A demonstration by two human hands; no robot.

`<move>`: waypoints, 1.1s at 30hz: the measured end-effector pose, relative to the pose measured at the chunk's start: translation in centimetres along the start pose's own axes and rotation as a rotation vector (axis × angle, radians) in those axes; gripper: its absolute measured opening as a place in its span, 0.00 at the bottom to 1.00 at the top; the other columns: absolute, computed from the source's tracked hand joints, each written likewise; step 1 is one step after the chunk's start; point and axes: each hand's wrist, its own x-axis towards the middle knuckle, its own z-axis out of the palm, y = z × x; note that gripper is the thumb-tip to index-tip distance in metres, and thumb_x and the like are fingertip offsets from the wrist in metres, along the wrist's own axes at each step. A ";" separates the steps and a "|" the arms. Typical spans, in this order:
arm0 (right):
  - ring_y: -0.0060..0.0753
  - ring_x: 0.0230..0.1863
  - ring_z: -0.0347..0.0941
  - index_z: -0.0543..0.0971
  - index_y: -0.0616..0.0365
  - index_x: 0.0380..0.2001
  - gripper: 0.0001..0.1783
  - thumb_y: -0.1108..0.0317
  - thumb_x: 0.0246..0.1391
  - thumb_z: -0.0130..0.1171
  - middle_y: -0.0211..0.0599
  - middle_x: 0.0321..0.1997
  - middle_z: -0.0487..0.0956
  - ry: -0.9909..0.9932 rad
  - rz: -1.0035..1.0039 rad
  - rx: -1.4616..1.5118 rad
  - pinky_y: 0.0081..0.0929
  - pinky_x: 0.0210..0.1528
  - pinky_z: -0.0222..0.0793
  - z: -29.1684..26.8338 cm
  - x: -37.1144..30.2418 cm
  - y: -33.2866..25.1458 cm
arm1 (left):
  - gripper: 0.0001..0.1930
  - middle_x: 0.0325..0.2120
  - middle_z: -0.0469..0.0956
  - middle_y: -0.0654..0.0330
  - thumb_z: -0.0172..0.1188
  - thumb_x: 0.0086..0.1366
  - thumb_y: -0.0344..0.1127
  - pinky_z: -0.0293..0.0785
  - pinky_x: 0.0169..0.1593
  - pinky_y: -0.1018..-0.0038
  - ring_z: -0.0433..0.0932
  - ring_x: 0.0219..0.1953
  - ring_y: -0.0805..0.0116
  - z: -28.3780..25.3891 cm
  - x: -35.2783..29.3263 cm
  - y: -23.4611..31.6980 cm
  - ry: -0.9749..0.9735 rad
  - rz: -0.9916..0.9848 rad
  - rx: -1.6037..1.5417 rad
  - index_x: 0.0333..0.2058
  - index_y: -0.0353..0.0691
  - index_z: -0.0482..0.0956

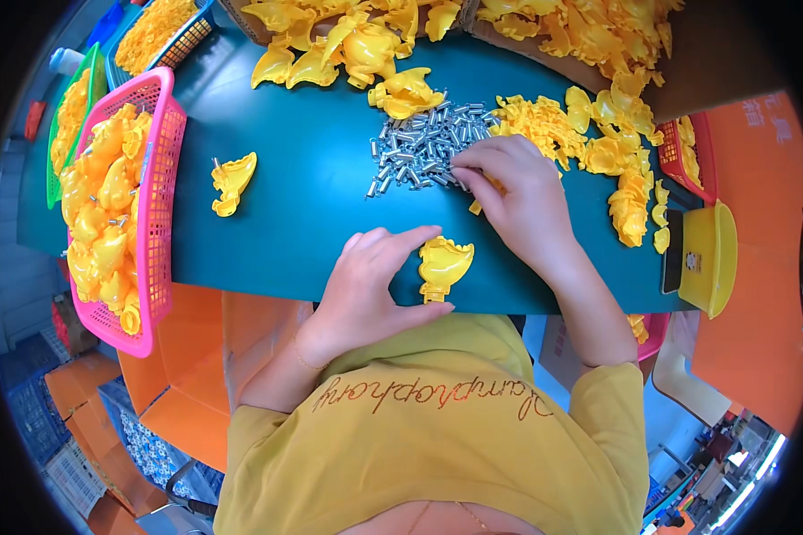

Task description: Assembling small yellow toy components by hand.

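My left hand (375, 278) is curved on the table, thumb and index finger bracketing the two ends of a yellow plastic shell half (446, 266) with a scalloped edge. The shell lies hollow side up. At the right edge of a heap of small metal pins (410, 147), my right hand (519, 192) is closed, fingertips pinched on a pin. A bit of yellow plastic (476, 208) shows under that hand; its palm hides most of it. Farther left, another shell half (234, 183) rests alone with a pin at its top.
A pink basket (161, 223) of joined yellow pieces stands at the left edge. Small yellow parts (540, 125) and shells (629, 205) are heaped to the right, near a yellow tub (709, 259). Cardboard boxes (714, 53) of shells line the back.
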 end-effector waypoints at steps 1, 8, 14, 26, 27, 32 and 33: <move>0.38 0.46 0.80 0.87 0.55 0.39 0.06 0.70 0.58 0.70 0.33 0.43 0.84 0.020 -0.008 0.109 0.34 0.45 0.75 -0.3 0.1 0.0 | 0.43 0.38 0.80 0.59 0.83 0.46 0.44 0.71 0.50 0.65 0.77 0.40 0.59 0.0 0.0 0.0 -0.003 -0.016 -0.009 0.62 0.44 0.77; 0.37 0.47 0.80 0.87 0.58 0.44 0.09 0.76 0.60 0.68 0.36 0.44 0.83 -0.333 0.084 0.645 0.31 0.51 0.76 -2.2 -3.4 -0.3 | 0.44 0.37 0.80 0.60 0.83 0.46 0.45 0.69 0.50 0.65 0.77 0.41 0.60 0.1 0.0 -1.2 -0.025 0.032 -0.035 0.63 0.45 0.77; 0.36 0.47 0.81 0.88 0.57 0.42 0.09 0.78 0.58 0.69 0.36 0.44 0.83 -0.384 0.065 0.712 0.31 0.50 0.77 -1.3 -4.5 0.3 | 0.49 0.49 0.86 0.67 0.86 0.41 0.46 0.67 0.47 0.68 0.73 0.36 0.67 -0.8 0.4 -1.6 -0.097 0.082 -0.096 0.64 0.46 0.76; 0.38 0.48 0.80 0.86 0.57 0.45 0.12 0.79 0.57 0.69 0.36 0.47 0.82 -0.406 -0.038 0.659 0.31 0.49 0.78 -0.8 -3.8 0.0 | 0.54 0.50 0.86 0.69 0.87 0.40 0.48 0.68 0.48 0.69 0.72 0.36 0.68 -0.7 0.4 -1.9 -0.105 0.105 -0.104 0.68 0.46 0.71; 0.38 0.48 0.80 0.86 0.58 0.46 0.13 0.79 0.57 0.69 0.36 0.48 0.82 -0.424 -0.049 0.660 0.31 0.50 0.78 -0.8 -3.6 0.0 | 0.56 0.49 0.87 0.70 0.87 0.40 0.48 0.68 0.48 0.69 0.72 0.36 0.67 -0.6 0.4 -2.0 -0.103 0.096 -0.103 0.69 0.46 0.70; 0.35 0.47 0.82 0.85 0.59 0.48 0.17 0.77 0.54 0.72 0.37 0.50 0.83 -0.273 0.128 0.620 0.30 0.51 0.78 -1.0 -4.7 -1.8 | 0.57 0.48 0.87 0.70 0.87 0.39 0.49 0.68 0.48 0.70 0.72 0.36 0.67 -0.3 0.4 -1.9 -0.061 0.067 -0.125 0.69 0.46 0.69; 0.34 0.46 0.82 0.85 0.59 0.49 0.19 0.76 0.53 0.73 0.37 0.49 0.84 -0.243 0.221 0.604 0.29 0.51 0.79 -1.2 -5.3 -2.2 | 0.57 0.48 0.87 0.69 0.87 0.39 0.49 0.68 0.48 0.69 0.72 0.36 0.67 -0.3 0.4 -1.7 -0.060 0.078 -0.113 0.69 0.47 0.70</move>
